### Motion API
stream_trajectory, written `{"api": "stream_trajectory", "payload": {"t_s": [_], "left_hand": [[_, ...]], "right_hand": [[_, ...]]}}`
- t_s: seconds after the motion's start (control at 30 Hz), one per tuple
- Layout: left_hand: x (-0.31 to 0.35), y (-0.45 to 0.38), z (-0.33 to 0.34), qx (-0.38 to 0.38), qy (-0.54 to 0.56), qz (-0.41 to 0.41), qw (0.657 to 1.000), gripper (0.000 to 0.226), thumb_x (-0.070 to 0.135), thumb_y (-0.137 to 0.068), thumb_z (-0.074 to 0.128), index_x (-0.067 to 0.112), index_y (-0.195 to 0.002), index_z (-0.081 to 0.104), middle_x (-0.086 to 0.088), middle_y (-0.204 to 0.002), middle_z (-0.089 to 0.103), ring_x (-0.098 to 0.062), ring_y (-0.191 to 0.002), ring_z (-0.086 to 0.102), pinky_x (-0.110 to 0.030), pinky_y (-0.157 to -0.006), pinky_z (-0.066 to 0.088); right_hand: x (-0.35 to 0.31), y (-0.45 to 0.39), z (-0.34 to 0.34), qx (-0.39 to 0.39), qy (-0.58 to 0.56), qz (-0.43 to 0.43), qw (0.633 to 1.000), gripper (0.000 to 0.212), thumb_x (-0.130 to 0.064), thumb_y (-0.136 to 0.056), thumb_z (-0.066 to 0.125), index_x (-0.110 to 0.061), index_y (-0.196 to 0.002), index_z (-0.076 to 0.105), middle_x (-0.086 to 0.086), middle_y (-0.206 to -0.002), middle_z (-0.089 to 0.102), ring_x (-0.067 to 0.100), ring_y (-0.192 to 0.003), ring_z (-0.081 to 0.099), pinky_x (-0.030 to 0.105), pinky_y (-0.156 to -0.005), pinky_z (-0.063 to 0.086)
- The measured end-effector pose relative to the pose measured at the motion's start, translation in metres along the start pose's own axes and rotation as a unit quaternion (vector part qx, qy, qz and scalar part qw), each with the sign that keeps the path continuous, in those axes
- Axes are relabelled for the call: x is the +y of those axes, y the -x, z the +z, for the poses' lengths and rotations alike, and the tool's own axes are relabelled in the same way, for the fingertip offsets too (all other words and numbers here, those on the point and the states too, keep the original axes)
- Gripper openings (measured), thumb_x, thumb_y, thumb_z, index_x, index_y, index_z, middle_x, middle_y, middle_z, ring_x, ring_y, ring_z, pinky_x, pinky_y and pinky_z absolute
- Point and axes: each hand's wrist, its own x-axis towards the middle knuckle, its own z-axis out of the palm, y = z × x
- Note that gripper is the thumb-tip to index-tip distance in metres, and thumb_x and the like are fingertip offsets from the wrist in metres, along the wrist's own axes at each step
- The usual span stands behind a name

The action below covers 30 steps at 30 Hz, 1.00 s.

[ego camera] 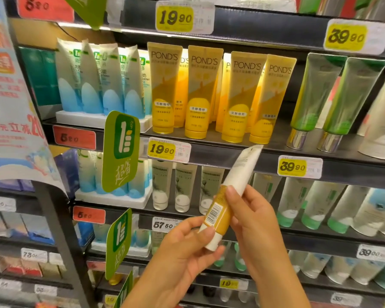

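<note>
Left hand [182,247] and right hand [251,216] both grip a tilted white-and-yellow tube [242,170].

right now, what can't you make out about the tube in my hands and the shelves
- White and yellow tube: head view, brand side turned away; back print too small.
- Cap: partly covered by the left hand; the right hand hides the mid-body.
- Lowest price tags: blurred, cut by the bottom edge.
- Poster: cut by the left edge.
</note>
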Motion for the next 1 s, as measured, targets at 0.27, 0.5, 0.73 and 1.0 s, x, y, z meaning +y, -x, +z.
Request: {"api": "stream_trajectory", "payload": {"t_s": [0.27, 0.5, 0.73, 1.0], "left_hand": [[0.007, 0.0, 0.004, -0.033, 0.078, -0.04, 0.996, 0.034, 0.019, -0.065, 0.067, -0.009, -0.085, 0.072, -0.031, -0.093, 0.068, -0.034, -0.073, 0.07, -0.034, -0.055, 0.058], [0.001, -0.001, 0.002, -0.062, 0.084, -0.057, 0.993, 0.034, 0.013, -0.071, 0.063, -0.012, -0.094, 0.069, -0.034, -0.094, 0.065, -0.036, -0.077, 0.069, -0.035, -0.059, 0.059], [-0.001, -0.004, -0.001, -0.035, 0.056, -0.038, 0.997, 0.03, 0.008, -0.072, 0.064, -0.011, -0.096, 0.068, -0.032, -0.098, 0.065, -0.037, -0.077, 0.067, -0.037, -0.059, 0.058], [-0.001, -0.002, 0.002, -0.073, 0.105, -0.084, 0.988, 0.039, 0.017, -0.071, 0.063, -0.013, -0.096, 0.068, -0.033, -0.093, 0.064, -0.038, -0.072, 0.067, -0.039, -0.06, 0.059]], "right_hand": [[-0.001, -0.005, 0.002, 0.002, -0.054, -0.006, 0.999, 0.037, -0.032, -0.074, 0.06, -0.013, -0.104, 0.066, 0.01, -0.091, 0.074, 0.016, -0.081, 0.069, 0.035, -0.074, 0.057], [-0.001, -0.007, -0.001, -0.007, -0.089, -0.006, 0.996, 0.037, -0.027, -0.076, 0.058, -0.011, -0.108, 0.066, 0.013, -0.094, 0.073, 0.016, -0.076, 0.066, 0.028, -0.063, 0.057], [0.001, -0.009, -0.005, -0.011, -0.057, -0.009, 0.998, 0.038, -0.028, -0.075, 0.059, -0.01, -0.108, 0.064, 0.001, -0.076, 0.07, 0.009, -0.066, 0.065, 0.021, -0.058, 0.055], [0.002, -0.008, -0.009, -0.016, -0.124, 0.002, 0.992, 0.038, -0.028, -0.075, 0.058, -0.007, -0.106, 0.063, 0.006, -0.075, 0.068, 0.013, -0.064, 0.065, 0.026, -0.057, 0.056]]}}
